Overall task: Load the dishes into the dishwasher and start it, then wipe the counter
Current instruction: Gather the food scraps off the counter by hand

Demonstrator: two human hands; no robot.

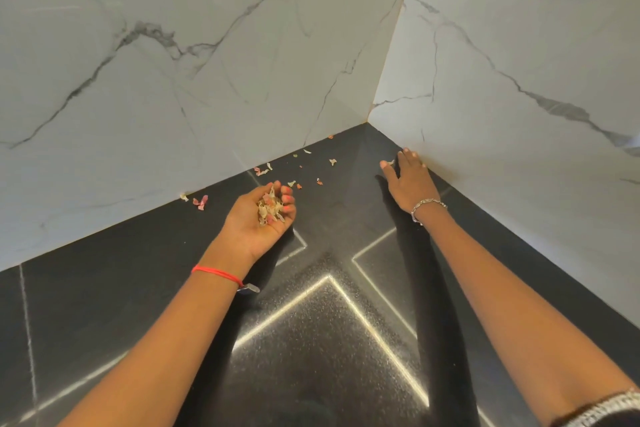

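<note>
A glossy black counter (322, 333) runs into a corner of white marble walls. My left hand (258, 222) lies palm up on it, cupped around a small heap of pale and pink vegetable peel scraps (269, 207). My right hand (410, 180) is stretched flat, palm down, towards the corner beside the right wall, with its fingers spread and one pale scrap (390, 162) at its fingertips. More loose scraps (201, 202) lie scattered along the foot of the back wall. No dishes or dishwasher are in view.
White marble walls (207, 62) with grey veins close the counter at the back and on the right (519, 62). Bright light streaks reflect off the counter in the foreground. Small scraps (332, 161) dot the area between my hands and the corner.
</note>
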